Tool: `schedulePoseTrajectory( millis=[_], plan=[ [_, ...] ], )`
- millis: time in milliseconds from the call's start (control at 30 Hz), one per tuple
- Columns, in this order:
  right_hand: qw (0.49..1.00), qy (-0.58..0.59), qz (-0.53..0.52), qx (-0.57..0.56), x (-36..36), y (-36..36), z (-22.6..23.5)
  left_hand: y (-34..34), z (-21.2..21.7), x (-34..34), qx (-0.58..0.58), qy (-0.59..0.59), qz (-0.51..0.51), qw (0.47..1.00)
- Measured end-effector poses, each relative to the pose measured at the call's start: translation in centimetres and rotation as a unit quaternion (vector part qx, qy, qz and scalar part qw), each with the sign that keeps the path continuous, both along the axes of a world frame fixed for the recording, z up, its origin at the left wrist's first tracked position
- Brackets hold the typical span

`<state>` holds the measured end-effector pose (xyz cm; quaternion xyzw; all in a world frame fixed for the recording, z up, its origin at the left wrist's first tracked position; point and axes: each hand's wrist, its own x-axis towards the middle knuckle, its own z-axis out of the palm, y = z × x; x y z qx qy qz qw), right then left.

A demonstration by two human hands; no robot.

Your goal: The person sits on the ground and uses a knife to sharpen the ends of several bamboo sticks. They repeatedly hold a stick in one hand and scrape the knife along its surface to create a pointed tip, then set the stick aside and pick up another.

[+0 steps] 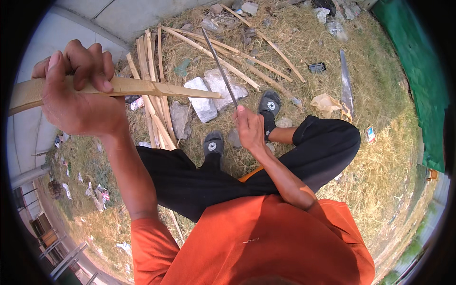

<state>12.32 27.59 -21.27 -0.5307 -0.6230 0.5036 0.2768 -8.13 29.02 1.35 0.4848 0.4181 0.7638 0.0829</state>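
My left hand (80, 92) is raised at the left, its fingers wrapped round a pale wooden stake (142, 87). The stake lies nearly level and tapers to a point on the right. In front of my body, my right hand (250, 124) is closed on a long-bladed knife (219, 66). Its narrow dark blade, seen almost edge-on, slants up and away to the left. The knife's handle is hidden in my fist. Between the stake's tip and the blade there is a small gap in the picture.
Several wooden strips (151, 66) lie in a pile beyond my left knee. White rocks (202, 99) sit ahead of my sandalled feet (270, 103). A handsaw (346, 85) lies on the dry grass at right. A pale wall (137, 16) stands behind; a green sheet (403, 57) hangs at right.
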Motion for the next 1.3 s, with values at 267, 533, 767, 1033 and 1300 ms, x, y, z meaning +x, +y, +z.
schedulePoseTrajectory(
  millis=[267,533,767,1033,1300],
  plan=[
    [0.965,-0.240,0.033,-0.098,0.5,1.4,-14.1,-0.5,-1.0,0.1,-0.005,-0.027,-0.027,0.999],
    [0.996,0.027,0.032,0.083,0.4,-0.8,-10.6,-1.7,-0.8,-1.3,0.006,-0.034,-0.114,0.993],
    [0.941,-0.099,0.002,-0.325,1.8,2.0,-13.8,-2.3,-0.8,0.0,0.000,-0.037,-0.068,0.997],
    [0.999,0.031,0.023,-0.025,1.0,-1.0,-9.0,-2.4,-0.9,-1.9,0.006,-0.057,-0.029,0.998],
    [0.971,-0.212,0.042,-0.105,0.6,-1.4,-12.0,-4.7,-2.0,-4.6,-0.013,-0.092,-0.122,0.988]
  ],
)
